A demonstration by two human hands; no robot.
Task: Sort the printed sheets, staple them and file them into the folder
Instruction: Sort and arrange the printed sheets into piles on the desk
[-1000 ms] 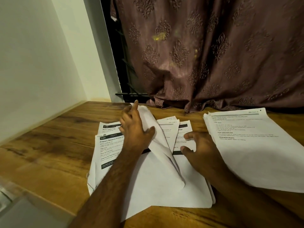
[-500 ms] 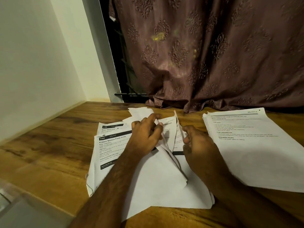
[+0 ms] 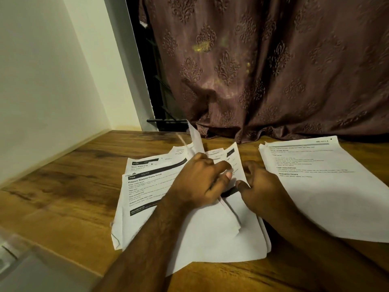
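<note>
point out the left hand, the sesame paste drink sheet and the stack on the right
left hand point(image 3: 197, 182): head view, back of hand
sesame paste drink sheet point(image 3: 145, 187): head view, printed text
right stack point(image 3: 328, 190): head view, top sheet

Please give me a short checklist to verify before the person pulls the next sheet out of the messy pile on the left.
1. Left hand has a sheet: ok, thumb and fingers pinch a lifted page of the loose pile.
2. Right hand steadies the pile: ok, curled fingers grip the page edges.
3. Only one sheet is pinched: cannot tell, the pages overlap under the fingers.
4. Landing place ready: ok, the neat stack lies apart on the right, on the wooden table.
5. Loose pile squared: not ok, sheets are fanned and one corner stands up.
6. Stapler and folder within reach: cannot tell, neither is in view.
</note>
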